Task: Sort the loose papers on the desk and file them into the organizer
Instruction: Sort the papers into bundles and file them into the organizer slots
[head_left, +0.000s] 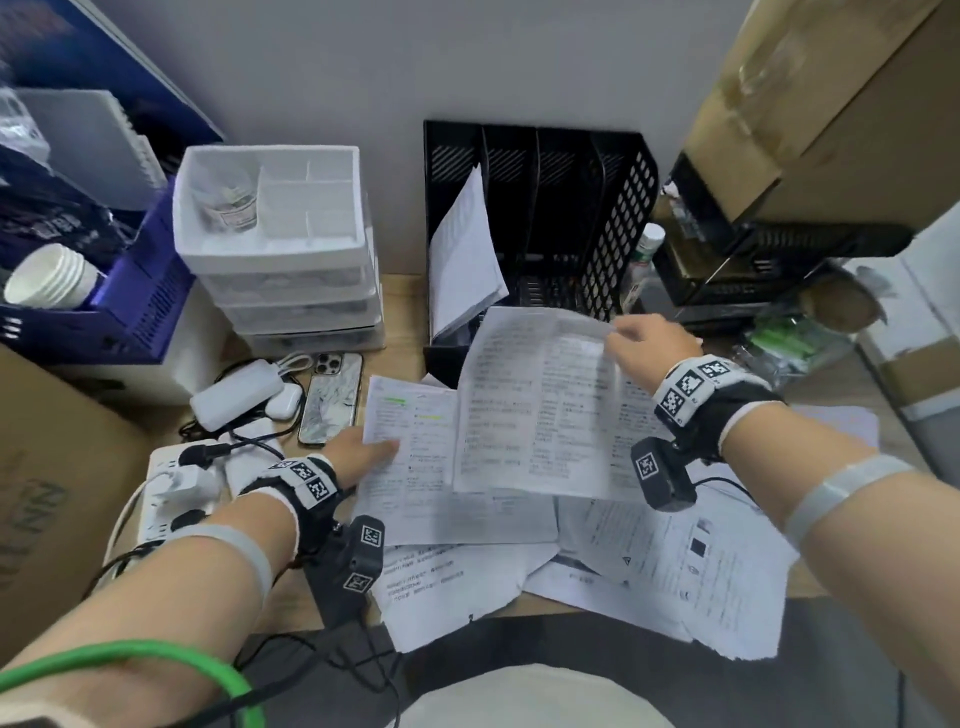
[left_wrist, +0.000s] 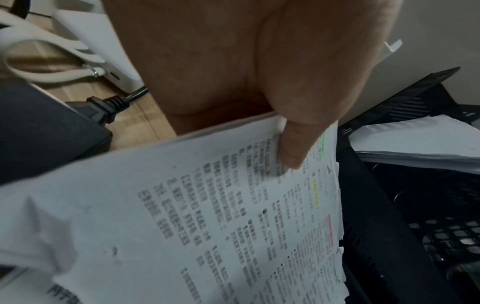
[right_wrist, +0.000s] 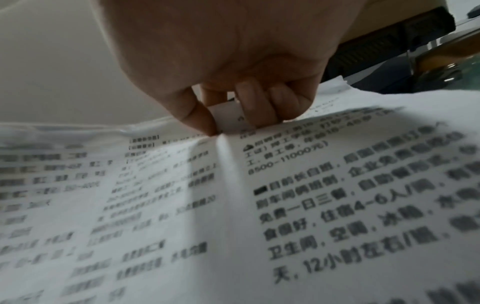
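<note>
Loose printed papers (head_left: 467, 566) lie spread over the desk in front of me. My right hand (head_left: 631, 343) pinches the far edge of a printed sheet (head_left: 540, 405) (right_wrist: 233, 205) and holds it raised over the pile, just before the black organizer (head_left: 623, 218). In the right wrist view the thumb and fingers (right_wrist: 249, 111) curl the sheet's edge between them. My left hand (head_left: 363, 449) grips the left edge of a sheet with coloured highlights (head_left: 410, 452) (left_wrist: 233, 205), thumb (left_wrist: 293, 148) on top. One bundle of paper (head_left: 465, 260) stands leaning in the organizer's left slot.
A white drawer unit (head_left: 280, 249) stands left of the organizer. A phone (head_left: 332, 397), power bank (head_left: 236, 395), earbud case and power strip (head_left: 171, 488) with cables lie at the left. Cardboard boxes and a black rack (head_left: 753, 249) crowd the right. A blue crate (head_left: 130, 301) holds paper cups.
</note>
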